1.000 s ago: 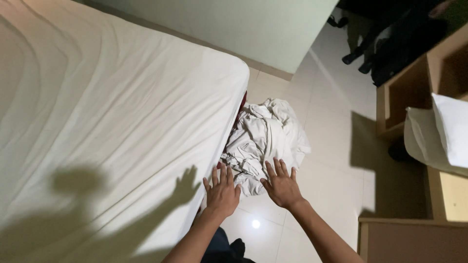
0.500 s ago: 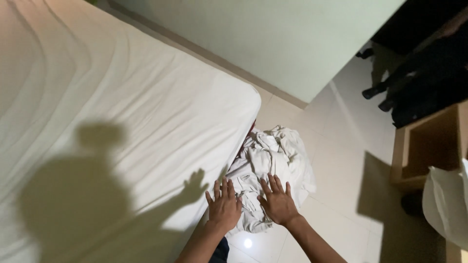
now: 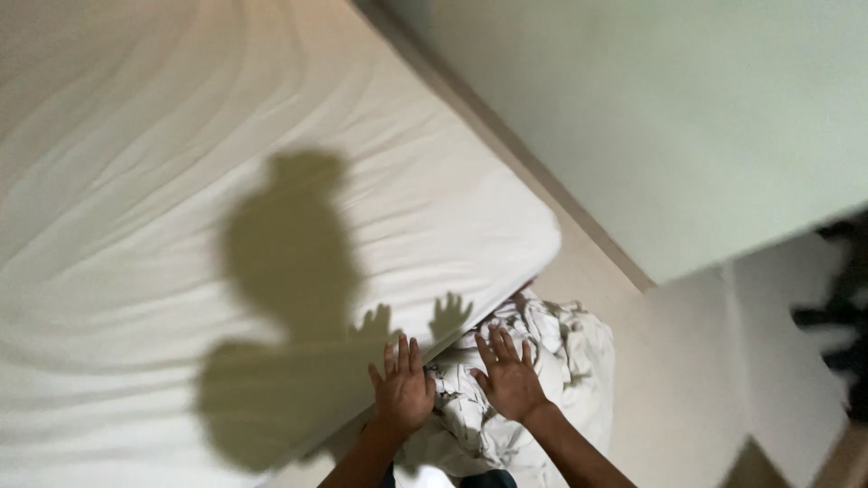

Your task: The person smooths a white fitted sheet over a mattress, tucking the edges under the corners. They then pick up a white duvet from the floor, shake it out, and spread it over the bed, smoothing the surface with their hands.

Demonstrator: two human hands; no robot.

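A bed with a white fitted sheet (image 3: 226, 208) fills the left and middle of the view. A crumpled heap of white linen (image 3: 561, 361) lies on the tiled floor beside the bed's corner. My left hand (image 3: 400, 389) hovers with fingers spread at the bed's edge, just left of the heap. My right hand (image 3: 509, 380) is spread open over the top of the heap. Neither hand holds anything. Whether the palms touch the cloth is unclear.
A pale wall (image 3: 678, 117) runs along the far side of the bed, with a baseboard at its foot. Light floor tiles (image 3: 678, 389) lie to the right of the linen. Dark blurred objects (image 3: 841, 316) sit at the right edge. My shadow falls on the sheet.
The view has swung left and up, so the wooden shelves at the right are gone. Both hands have shifted from the floor side onto the linen heap and stayed spread.
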